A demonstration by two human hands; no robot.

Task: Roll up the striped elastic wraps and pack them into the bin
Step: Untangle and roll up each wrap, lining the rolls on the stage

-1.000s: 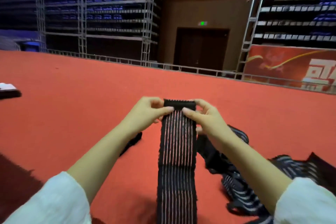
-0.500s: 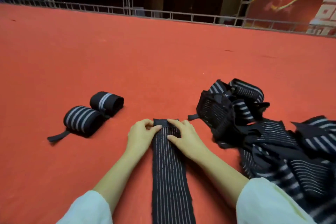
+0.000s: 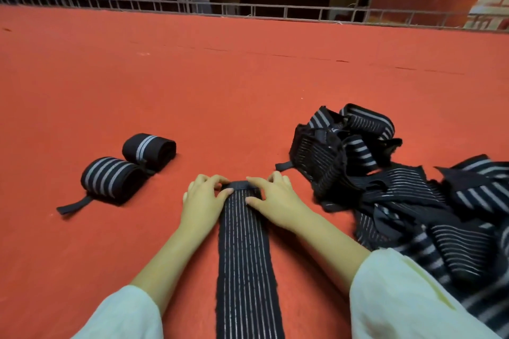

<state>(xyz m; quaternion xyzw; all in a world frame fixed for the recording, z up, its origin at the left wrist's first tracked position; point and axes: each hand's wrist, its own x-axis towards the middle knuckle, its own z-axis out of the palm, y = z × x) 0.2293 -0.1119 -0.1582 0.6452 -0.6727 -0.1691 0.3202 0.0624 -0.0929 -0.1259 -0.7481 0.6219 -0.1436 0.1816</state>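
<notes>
I've lowered the wrap (image 3: 248,256) from the air onto the floor (image 3: 248,91), flat so it should roll tight. Its length runs straight away from me. At its far end, my left hand (image 3: 202,201) and right hand (image 3: 275,201) grip the first fold, fingers curled. Beyond lie two finished rolls (image 3: 113,179) to the left and the loose pile (image 3: 385,187) to the right.

Bottom edge cuts flat wrap (image 3: 248,256); right edge cuts loose wrap pile (image 3: 399,187).

rolls (image 3: 126,170) left, strip (image 3: 246,250) centre, pile (image 3: 399,195) right
</notes>
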